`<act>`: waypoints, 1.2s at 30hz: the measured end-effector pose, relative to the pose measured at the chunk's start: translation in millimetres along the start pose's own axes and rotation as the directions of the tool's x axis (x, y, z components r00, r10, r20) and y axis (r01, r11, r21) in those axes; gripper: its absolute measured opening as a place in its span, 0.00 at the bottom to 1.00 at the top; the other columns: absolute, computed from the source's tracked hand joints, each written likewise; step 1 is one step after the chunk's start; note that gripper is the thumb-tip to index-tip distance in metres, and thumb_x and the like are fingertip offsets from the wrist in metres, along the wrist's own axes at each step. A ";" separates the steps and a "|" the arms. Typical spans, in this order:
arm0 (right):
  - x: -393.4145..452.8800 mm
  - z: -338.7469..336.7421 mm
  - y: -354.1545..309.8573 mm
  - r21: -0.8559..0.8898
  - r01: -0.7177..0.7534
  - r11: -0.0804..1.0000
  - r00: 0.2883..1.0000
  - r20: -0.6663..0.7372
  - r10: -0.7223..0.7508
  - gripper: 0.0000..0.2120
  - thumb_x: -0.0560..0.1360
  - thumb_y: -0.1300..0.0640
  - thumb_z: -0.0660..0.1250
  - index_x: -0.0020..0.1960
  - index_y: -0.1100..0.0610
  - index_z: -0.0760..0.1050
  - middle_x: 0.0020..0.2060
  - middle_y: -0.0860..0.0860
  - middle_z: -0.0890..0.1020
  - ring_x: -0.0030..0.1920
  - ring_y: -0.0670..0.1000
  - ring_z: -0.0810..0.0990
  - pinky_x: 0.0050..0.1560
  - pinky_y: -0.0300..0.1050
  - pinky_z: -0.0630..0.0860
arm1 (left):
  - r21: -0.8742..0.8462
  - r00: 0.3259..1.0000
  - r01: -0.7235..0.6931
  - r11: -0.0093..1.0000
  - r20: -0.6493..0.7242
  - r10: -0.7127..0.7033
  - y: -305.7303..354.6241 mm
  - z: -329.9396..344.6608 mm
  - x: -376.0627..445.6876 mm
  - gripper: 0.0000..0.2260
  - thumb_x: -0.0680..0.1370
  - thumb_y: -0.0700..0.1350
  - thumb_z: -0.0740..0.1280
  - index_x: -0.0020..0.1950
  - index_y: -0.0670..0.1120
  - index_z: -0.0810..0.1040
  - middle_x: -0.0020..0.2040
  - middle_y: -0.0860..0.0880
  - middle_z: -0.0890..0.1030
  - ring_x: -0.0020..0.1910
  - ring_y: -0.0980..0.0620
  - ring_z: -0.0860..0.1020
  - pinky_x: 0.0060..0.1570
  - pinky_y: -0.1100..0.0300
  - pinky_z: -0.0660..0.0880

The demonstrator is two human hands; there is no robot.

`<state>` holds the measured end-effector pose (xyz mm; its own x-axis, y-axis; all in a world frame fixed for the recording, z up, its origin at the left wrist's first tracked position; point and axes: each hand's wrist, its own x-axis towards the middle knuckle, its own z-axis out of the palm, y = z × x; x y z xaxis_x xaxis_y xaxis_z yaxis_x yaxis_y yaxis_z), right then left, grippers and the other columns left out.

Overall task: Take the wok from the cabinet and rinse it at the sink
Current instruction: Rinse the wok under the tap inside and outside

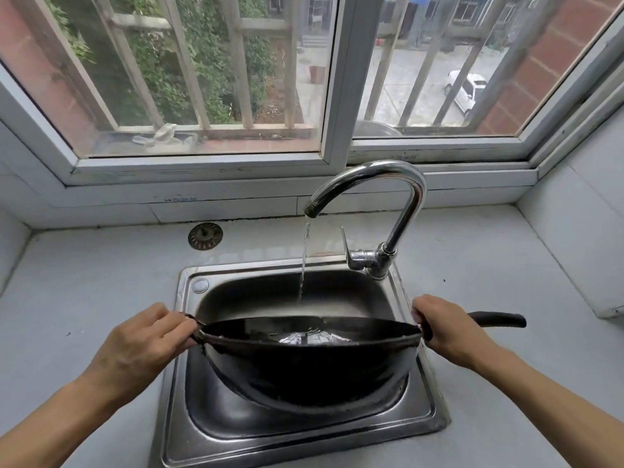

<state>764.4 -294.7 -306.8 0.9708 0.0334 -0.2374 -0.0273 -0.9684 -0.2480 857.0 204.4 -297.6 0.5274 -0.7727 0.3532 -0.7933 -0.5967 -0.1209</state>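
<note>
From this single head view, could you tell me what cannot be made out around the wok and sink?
- Sink drain: hidden beneath the wok.
- Left hand fingertips: curled under the wok's loop handle.
- Water depth in the wok: glare hides it.
- Faucet lever setting: too small to tell.

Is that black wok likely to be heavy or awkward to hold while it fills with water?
Probably heavy: the wok takes both the left hand and right hand to hold. Water pooling inside will likely slosh and shift its weight. Its round bottom would probably rock if set in the sink.
</note>
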 end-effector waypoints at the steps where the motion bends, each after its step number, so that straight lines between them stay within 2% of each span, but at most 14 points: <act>1: -3.3 -1.3 -2.2 -0.019 0.011 1.000 1.000 -0.006 -0.011 0.17 0.65 0.66 0.64 0.38 0.47 0.61 0.35 0.43 0.70 0.35 0.46 0.68 0.33 0.39 0.64 | 0.020 1.000 -0.007 1.000 -0.005 0.007 2.8 -3.0 -3.8 0.11 0.79 0.49 0.63 0.46 0.45 0.82 0.41 0.48 0.80 0.36 0.44 0.75 0.31 0.51 0.75; 5: -17.9 -8.5 -16.1 -0.121 0.002 0.993 0.999 -0.036 -0.007 0.16 0.67 0.62 0.68 0.39 0.47 0.62 0.34 0.44 0.71 0.34 0.49 0.69 0.31 0.39 0.60 | 0.124 1.000 -0.031 0.992 0.005 0.030 7.1 -10.1 -22.9 0.14 0.82 0.49 0.60 0.40 0.46 0.79 0.36 0.48 0.76 0.34 0.43 0.74 0.29 0.49 0.72; 7: -24.9 -10.4 -26.1 -0.149 -0.032 0.988 0.995 -0.095 0.018 0.16 0.66 0.62 0.69 0.37 0.47 0.62 0.32 0.44 0.70 0.32 0.50 0.68 0.30 0.39 0.58 | 0.156 0.999 -0.031 0.987 -0.005 0.033 6.7 -13.9 -29.2 0.15 0.82 0.49 0.60 0.39 0.46 0.77 0.35 0.48 0.74 0.34 0.43 0.74 0.29 0.49 0.71; 12: -35.1 -4.8 -48.2 -0.115 -0.072 0.991 0.943 -0.332 0.030 0.23 0.60 0.68 0.71 0.38 0.47 0.61 0.30 0.44 0.66 0.29 0.52 0.61 0.33 0.46 0.58 | 0.232 0.996 0.014 0.973 -0.090 0.008 1.9 -29.0 -29.5 0.14 0.81 0.48 0.62 0.37 0.46 0.76 0.35 0.48 0.75 0.36 0.43 0.74 0.31 0.50 0.69; 17: -19.9 5.6 -57.4 -0.066 -0.146 0.987 0.890 -0.445 0.101 0.20 0.60 0.72 0.70 0.37 0.51 0.65 0.31 0.46 0.71 0.31 0.52 0.64 0.35 0.47 0.61 | 0.255 0.988 0.078 0.964 -0.148 -0.040 -7.1 -25.7 -23.0 0.12 0.80 0.47 0.63 0.38 0.45 0.75 0.35 0.47 0.75 0.39 0.42 0.72 0.38 0.49 0.66; 21: -4.5 16.0 -61.7 -0.061 -0.142 0.988 0.888 -0.448 0.100 0.18 0.59 0.73 0.68 0.37 0.53 0.67 0.31 0.49 0.73 0.32 0.56 0.70 0.35 0.48 0.63 | 0.241 0.991 0.122 0.963 -0.090 -0.102 -10.7 -7.5 -27.2 0.14 0.79 0.48 0.60 0.36 0.45 0.75 0.34 0.48 0.74 0.38 0.41 0.73 0.39 0.50 0.67; 27: 6.8 34.2 -57.4 -0.065 -0.156 0.986 0.912 -0.393 0.118 0.17 0.60 0.72 0.68 0.38 0.53 0.68 0.32 0.49 0.73 0.33 0.57 0.72 0.37 0.48 0.62 | 0.194 0.985 0.173 0.966 -0.057 -0.165 -2.8 9.3 -32.8 0.12 0.77 0.48 0.60 0.35 0.46 0.74 0.33 0.48 0.73 0.39 0.43 0.71 0.39 0.51 0.67; 32: 1.5 51.6 -47.8 0.072 -0.143 0.987 0.937 -0.311 0.158 0.20 0.61 0.70 0.69 0.39 0.48 0.66 0.34 0.46 0.73 0.37 0.53 0.70 0.40 0.47 0.62 | 0.158 0.991 0.129 0.979 0.015 -0.133 10.4 21.7 -44.9 0.11 0.76 0.47 0.59 0.35 0.47 0.74 0.32 0.49 0.73 0.40 0.44 0.71 0.39 0.51 0.69; 36: -3.6 56.4 -37.4 0.184 -0.084 0.979 0.957 -0.259 0.131 0.23 0.60 0.70 0.73 0.41 0.47 0.68 0.37 0.43 0.72 0.40 0.49 0.70 0.43 0.46 0.69 | 0.136 0.988 0.148 0.980 0.029 -0.153 13.6 26.2 -46.6 0.12 0.76 0.45 0.59 0.35 0.46 0.75 0.32 0.48 0.74 0.39 0.43 0.74 0.39 0.51 0.70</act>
<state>748.5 -244.7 -349.6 0.9872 -0.1585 -0.0162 -0.1519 -0.9057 -0.3959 829.5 226.6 -340.0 0.6514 -0.6780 0.3406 -0.6576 -0.7284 -0.1924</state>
